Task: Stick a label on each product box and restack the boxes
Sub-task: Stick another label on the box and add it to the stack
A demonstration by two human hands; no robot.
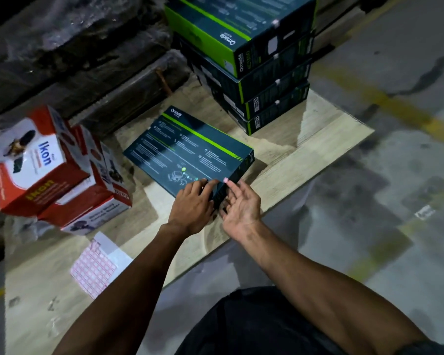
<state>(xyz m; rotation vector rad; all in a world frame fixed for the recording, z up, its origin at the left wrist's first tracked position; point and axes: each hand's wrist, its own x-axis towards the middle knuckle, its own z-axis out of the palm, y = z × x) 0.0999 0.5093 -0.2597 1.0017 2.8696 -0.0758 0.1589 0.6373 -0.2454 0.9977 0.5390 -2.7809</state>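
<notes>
Looking down from the head camera, I see both hands at the near corner of a flat dark teal cardboard box with a green stripe (190,152), which lies on a pale wooden board (318,149). The left hand (191,208) rests on top of the box near this corner, palm down, its fingers straight and close together, pressing on the lid. The right hand (239,203) is just beside it, at the short end of the box, palm turned up, fingers loosely spread; its fingertip touches a small pink round label (225,179) on the box edge. I cannot tell if the label is already stuck.

Beyond the hands, further on the board, stands a stack of the same teal and green boxes (262,73), with small pale labels on their end faces. To the left of the left hand is a pile of red and white cartons (49,170). Nearer to me, left of the left forearm, lies a pink sheet of labels (94,269).
</notes>
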